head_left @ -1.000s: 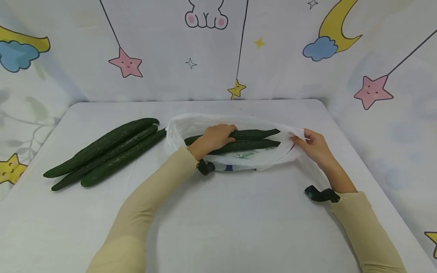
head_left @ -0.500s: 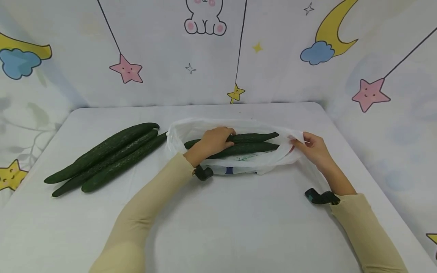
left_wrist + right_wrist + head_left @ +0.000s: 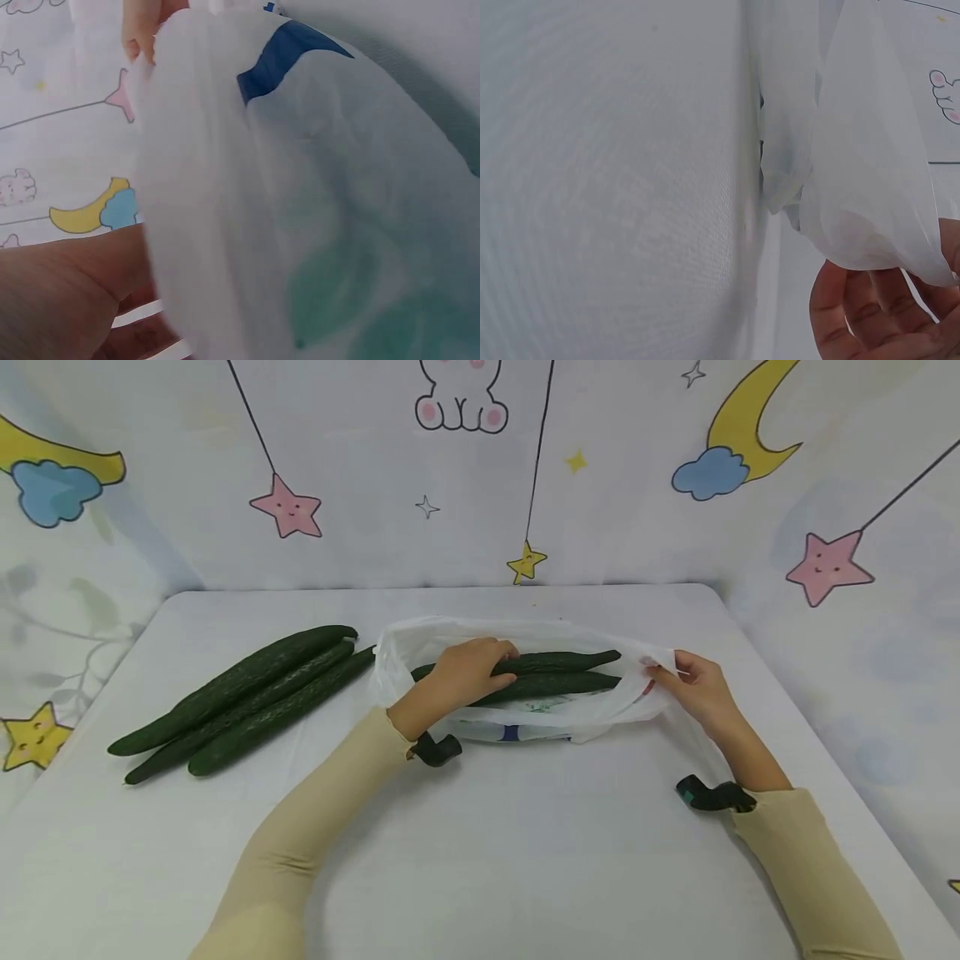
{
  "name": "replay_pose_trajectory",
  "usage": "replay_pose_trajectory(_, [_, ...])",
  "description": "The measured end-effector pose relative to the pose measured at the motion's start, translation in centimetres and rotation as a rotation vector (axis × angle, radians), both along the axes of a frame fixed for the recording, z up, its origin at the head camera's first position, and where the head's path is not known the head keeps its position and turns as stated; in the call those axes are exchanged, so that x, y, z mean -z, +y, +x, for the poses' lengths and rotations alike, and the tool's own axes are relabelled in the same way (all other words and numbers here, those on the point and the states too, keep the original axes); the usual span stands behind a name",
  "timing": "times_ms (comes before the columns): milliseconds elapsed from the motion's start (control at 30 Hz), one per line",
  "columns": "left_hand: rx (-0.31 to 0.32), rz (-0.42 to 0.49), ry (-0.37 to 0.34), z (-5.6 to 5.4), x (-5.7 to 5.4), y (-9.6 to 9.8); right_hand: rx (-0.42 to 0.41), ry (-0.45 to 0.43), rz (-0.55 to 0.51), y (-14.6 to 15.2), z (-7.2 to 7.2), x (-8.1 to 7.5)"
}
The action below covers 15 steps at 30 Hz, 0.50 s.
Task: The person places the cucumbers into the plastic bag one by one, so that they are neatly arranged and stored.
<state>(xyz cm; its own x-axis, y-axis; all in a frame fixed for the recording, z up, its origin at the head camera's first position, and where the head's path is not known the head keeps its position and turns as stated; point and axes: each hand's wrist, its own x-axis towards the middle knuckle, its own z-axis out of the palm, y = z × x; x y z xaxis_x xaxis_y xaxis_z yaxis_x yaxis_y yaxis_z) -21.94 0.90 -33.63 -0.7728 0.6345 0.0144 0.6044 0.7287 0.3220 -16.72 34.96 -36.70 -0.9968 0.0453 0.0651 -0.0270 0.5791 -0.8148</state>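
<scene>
A white plastic bag (image 3: 592,714) lies on its side at the back middle of the table, its mouth spread wide. Inside it, two long dark green cucumbers (image 3: 570,683) lie side by side. My left hand (image 3: 463,672) is in the bag's mouth over these cucumbers, thumb and fingers apart; the bag hides part of this hand (image 3: 60,292) in the left wrist view. My right hand (image 3: 701,689) pinches the right end of the bag's rim between thumb and fingers. In the right wrist view, the curled fingers (image 3: 866,304) show below the stretched plastic (image 3: 870,172).
Several more cucumbers (image 3: 255,693) lie together in a slanted row left of the bag, one tip close to its left edge. A white cloth covers the table (image 3: 525,843). Behind it hangs a printed backdrop (image 3: 360,460).
My left hand has drawn back slightly to the left and toward me over the cucumbers. The right hand keeps its pinch on the bag. The head view has shifted slightly.
</scene>
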Motion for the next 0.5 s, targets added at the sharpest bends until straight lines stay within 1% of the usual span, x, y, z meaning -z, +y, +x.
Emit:
replay_pose_trajectory(167, [-0.01,0.049,0.022,0.6,-0.3,-0.7,0.001,-0.012,-0.019,0.1,0.0,0.1])
replay_pose_trajectory(400, [-0.021,0.104,0.015,1.2,-0.6,-1.7,-0.002,-0.013,-0.035,0.1,0.0,0.0])
replay_pose_trajectory(500, [-0.028,0.142,0.038,1.6,-0.9,-2.1,-0.003,-0.007,-0.034,0.2,0.0,0.0])
